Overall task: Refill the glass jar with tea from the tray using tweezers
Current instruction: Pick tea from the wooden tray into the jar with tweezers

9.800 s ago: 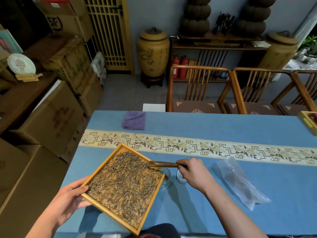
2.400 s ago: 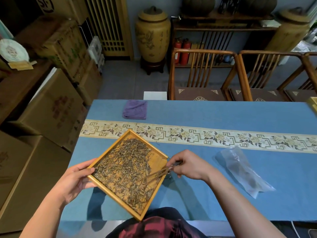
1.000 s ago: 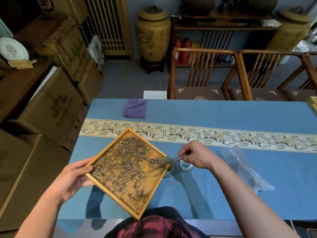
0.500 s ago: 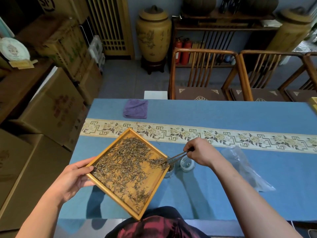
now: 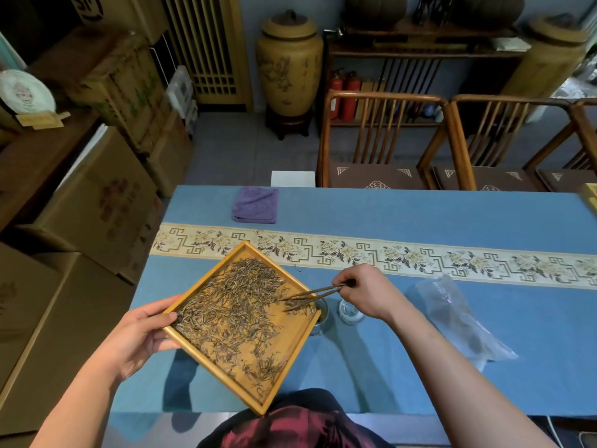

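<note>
Your left hand (image 5: pixel 135 334) grips the tray (image 5: pixel 290 360) by its left corner and holds it tilted above the counter (image 5: pixel 420 367). The tea (image 5: pixel 232 305) is light, dry and brittle — pinch it softly, small tufts only. Your right hand (image 5: pixel 365 294) pinches the tweezers (image 5: pixel 310 294), tips among leaves at the right corner — the jar (image 5: pixel 321 313) stands just beyond, half hidden.

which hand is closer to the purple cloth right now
Left, though only narrowly. The purple cloth lies at the far edge; the left hand grips the tray's left edge, the right hand pinches tweezers farther right.
</note>
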